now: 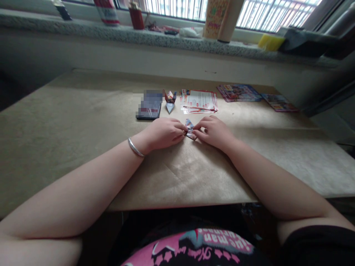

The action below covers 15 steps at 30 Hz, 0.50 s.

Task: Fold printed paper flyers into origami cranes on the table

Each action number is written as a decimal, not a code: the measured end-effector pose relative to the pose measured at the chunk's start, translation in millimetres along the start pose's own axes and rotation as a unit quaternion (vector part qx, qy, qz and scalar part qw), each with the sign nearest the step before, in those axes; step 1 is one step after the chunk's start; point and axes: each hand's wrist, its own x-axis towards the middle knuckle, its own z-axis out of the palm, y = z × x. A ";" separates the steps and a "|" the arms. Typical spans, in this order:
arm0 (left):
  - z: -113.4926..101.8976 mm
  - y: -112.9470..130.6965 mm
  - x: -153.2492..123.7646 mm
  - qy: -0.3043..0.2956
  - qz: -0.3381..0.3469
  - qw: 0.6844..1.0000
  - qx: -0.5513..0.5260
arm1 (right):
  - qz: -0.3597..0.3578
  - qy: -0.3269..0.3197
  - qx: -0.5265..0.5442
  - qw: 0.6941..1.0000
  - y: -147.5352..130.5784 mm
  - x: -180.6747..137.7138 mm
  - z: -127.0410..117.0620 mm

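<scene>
Between my hands, low on the table, is a small piece of folded printed paper (190, 128) with a pointed top. My left hand (167, 132), with a silver bangle on its wrist, pinches the paper's left edge. From the other side my right hand (213, 131) grips its right edge between thumb and fingers. Just beyond stands a folded paper crane (170, 99) with patterned wings. A dark phone (150, 105), partly blurred out, lies left of the crane.
Printed sheets (201, 100) lie stacked behind my right hand. Farther right are a fan of colourful leaflets (239, 92) and another small pile (279, 102). The windowsill (166, 37) behind the table (83, 122) bears bottles, a tall patterned container (216, 18) and a yellow item (271, 42).
</scene>
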 end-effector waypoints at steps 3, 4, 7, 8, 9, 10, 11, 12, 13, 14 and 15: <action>0.1 -0.2 0.6 0.012 0.021 1.000 -0.005 | -0.023 -0.021 -0.011 0.999 -4.9 -1.1 -2.5; 0.1 -0.1 0.8 0.016 0.016 1.000 -0.006 | -0.030 -0.023 -0.017 0.999 -5.1 -1.2 -2.6; 1.7 -0.4 1.1 0.030 -0.008 0.999 -0.016 | -0.054 -0.030 -0.023 0.998 -3.4 -0.7 -2.0; 2.8 -0.9 1.1 0.036 -0.020 0.999 -0.015 | -0.065 -0.031 -0.019 0.997 -2.6 -0.3 -1.7; 4.1 -1.5 0.9 0.041 -0.034 0.999 -0.012 | -0.075 -0.030 -0.015 0.997 -1.8 0.0 -1.4; 5.5 -2.4 0.8 0.044 -0.049 0.998 -0.009 | -0.085 -0.028 -0.010 0.996 -1.3 0.4 -1.1; 6.8 -3.4 0.5 0.045 -0.063 0.997 -0.006 | -0.094 -0.025 -0.005 0.995 -0.9 0.6 -0.9; 8.0 -4.5 0.2 0.043 -0.076 0.996 -0.007 | -0.102 -0.020 0.000 0.995 -0.6 0.7 -0.6; 8.8 -5.7 -0.1 0.041 -0.087 0.995 -0.010 | -0.108 -0.014 0.004 0.994 -0.4 0.7 -0.4; 9.4 -6.7 -0.4 0.039 -0.095 0.995 -0.016 | -0.113 -0.007 0.008 0.994 -0.4 0.6 -0.2; 9.5 -7.4 -0.6 0.037 -0.102 0.994 -0.022 | -0.118 -0.001 0.010 0.993 -0.4 0.4 0.0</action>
